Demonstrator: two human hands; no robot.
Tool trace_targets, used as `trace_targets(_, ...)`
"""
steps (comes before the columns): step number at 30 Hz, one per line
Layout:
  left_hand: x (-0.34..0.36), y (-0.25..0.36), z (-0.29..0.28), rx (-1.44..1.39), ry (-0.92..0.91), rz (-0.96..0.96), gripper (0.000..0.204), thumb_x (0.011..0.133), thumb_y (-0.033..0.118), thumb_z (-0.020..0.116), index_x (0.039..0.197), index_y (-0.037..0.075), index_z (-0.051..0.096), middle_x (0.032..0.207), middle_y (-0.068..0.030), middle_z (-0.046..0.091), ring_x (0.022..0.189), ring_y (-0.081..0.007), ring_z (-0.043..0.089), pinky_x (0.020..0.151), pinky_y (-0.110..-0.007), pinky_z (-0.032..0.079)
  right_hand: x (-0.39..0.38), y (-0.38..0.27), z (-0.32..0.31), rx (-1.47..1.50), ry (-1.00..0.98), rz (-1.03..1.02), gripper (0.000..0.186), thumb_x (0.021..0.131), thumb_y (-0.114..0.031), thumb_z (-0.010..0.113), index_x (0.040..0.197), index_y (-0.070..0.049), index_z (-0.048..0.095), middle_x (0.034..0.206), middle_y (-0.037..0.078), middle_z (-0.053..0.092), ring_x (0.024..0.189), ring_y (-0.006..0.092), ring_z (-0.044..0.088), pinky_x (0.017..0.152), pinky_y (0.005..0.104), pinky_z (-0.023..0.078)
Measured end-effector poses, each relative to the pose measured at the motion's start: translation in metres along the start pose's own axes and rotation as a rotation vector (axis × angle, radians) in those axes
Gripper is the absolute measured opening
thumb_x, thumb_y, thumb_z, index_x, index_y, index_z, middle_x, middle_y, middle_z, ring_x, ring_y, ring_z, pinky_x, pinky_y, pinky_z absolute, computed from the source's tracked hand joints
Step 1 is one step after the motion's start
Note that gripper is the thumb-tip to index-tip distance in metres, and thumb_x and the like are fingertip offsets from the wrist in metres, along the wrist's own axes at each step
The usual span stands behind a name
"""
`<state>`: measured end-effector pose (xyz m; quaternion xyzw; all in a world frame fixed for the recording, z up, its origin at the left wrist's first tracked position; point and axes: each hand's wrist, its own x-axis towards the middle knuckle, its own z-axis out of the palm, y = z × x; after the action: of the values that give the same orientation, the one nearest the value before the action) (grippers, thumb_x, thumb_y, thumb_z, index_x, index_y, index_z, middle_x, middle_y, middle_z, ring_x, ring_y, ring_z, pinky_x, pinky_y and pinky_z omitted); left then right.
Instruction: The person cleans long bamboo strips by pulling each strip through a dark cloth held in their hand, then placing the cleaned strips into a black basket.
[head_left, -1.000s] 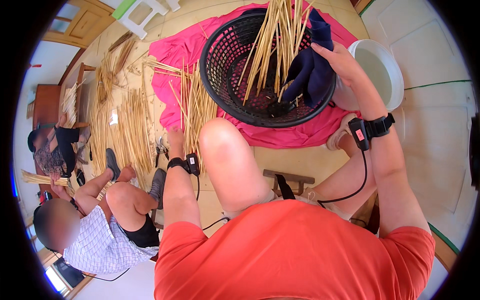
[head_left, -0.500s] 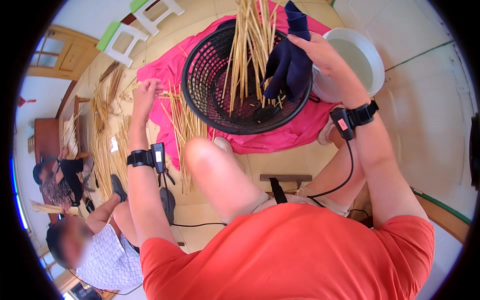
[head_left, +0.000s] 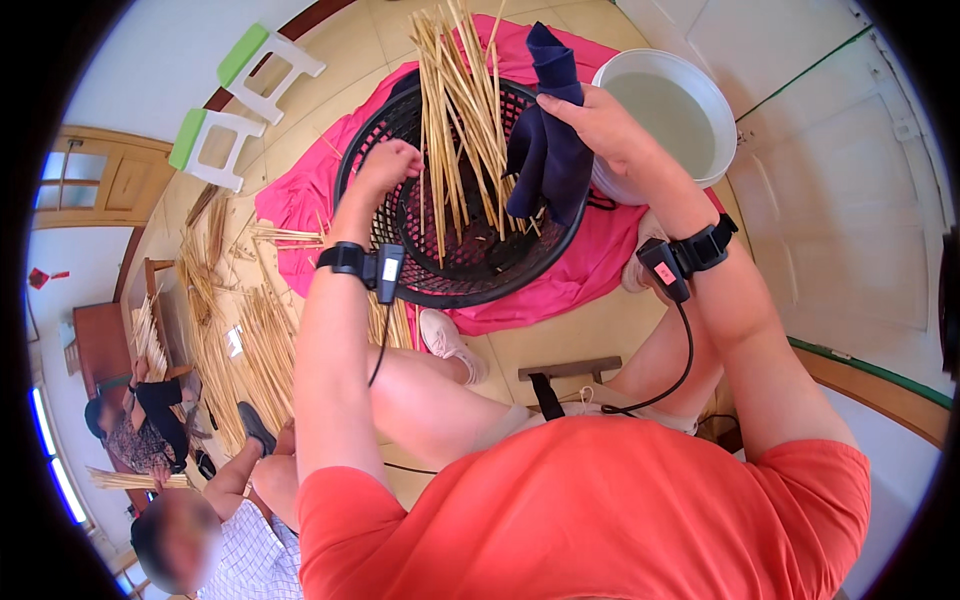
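Observation:
A black plastic mesh basket (head_left: 352, 170) stands in front of me, with a bundle of pale straw-like stalks (head_left: 462, 120) upright in it. My right hand (head_left: 608, 130) grips a dark blue cloth (head_left: 552, 165), which hangs over the basket's right side beside the stalks. My left hand (head_left: 390, 165) is over the basket's left part, fingers curled together, their tips close against the leftmost stalk. Whether a stalk is pinched in them is hidden.
A white bucket of cloudy water (head_left: 665, 120) stands right of the basket. Pink cloth (head_left: 300, 210) lies under the basket. More stalks (head_left: 265, 340) cover the floor at left, near two seated people. Two green-topped stools (head_left: 250, 55) stand at the far left.
My left hand has moved right, from beside the basket to the standing stalks. My right hand still holds the blue cloth. The whole view has shifted a little.

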<state>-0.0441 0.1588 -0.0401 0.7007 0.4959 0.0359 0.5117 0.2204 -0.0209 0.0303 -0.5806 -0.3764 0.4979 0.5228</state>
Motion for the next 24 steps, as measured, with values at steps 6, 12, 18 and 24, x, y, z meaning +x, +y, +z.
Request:
trace_targets(6,0.034,-0.075,0.061,-0.044,0.032,-0.214,0.020,0.083,0.012,0.045,0.079,-0.001,0.060,0.071,-0.0087,0.061,0.059,-0.0163,0.059,0.052,-0.026,0.047,-0.004,-0.004,-0.006,-0.012,0.065,0.043,0.033,0.085,-0.029,0.058,0.101,0.001,0.059,0.088,0.006,0.062,0.077,0.0124,0.058,0.070,0.0268,0.047)
trace_targets(12,0.061,-0.153,0.092,0.055,0.155,-0.245,0.020,0.082,0.017,0.049,0.082,0.001,0.061,0.075,-0.0138,0.064,0.065,-0.0222,0.063,0.060,-0.034,0.049,-0.006,-0.016,0.004,0.012,0.040,0.070,0.032,0.086,-0.027,0.057,0.101,0.001,0.059,0.088,0.005,0.063,0.076,0.0115,0.058,0.069,0.0259,0.048)
trace_targets(18,0.081,-0.155,0.115,0.355,0.183,-0.131,0.034,0.078,0.025,0.057,0.103,0.002,0.056,0.102,-0.0205,0.059,0.098,-0.0344,0.055,0.085,-0.040,0.044,0.003,-0.009,0.010,0.118,0.017,0.068,0.028,0.087,-0.023,0.055,0.102,-0.001,0.058,0.087,0.004,0.062,0.074,0.0105,0.058,0.067,0.0258,0.048)
trace_targets(24,0.099,-0.136,0.130,0.359,0.126,-0.205,0.048,0.078,0.026,0.059,0.119,0.004,0.047,0.120,-0.0270,0.044,0.111,-0.0401,0.045,0.093,-0.039,0.040,0.004,-0.013,0.017,0.085,0.026,0.056,0.028,0.086,-0.022,0.056,0.104,-0.001,0.057,0.087,0.003,0.061,0.075,0.0102,0.057,0.068,0.0258,0.047)
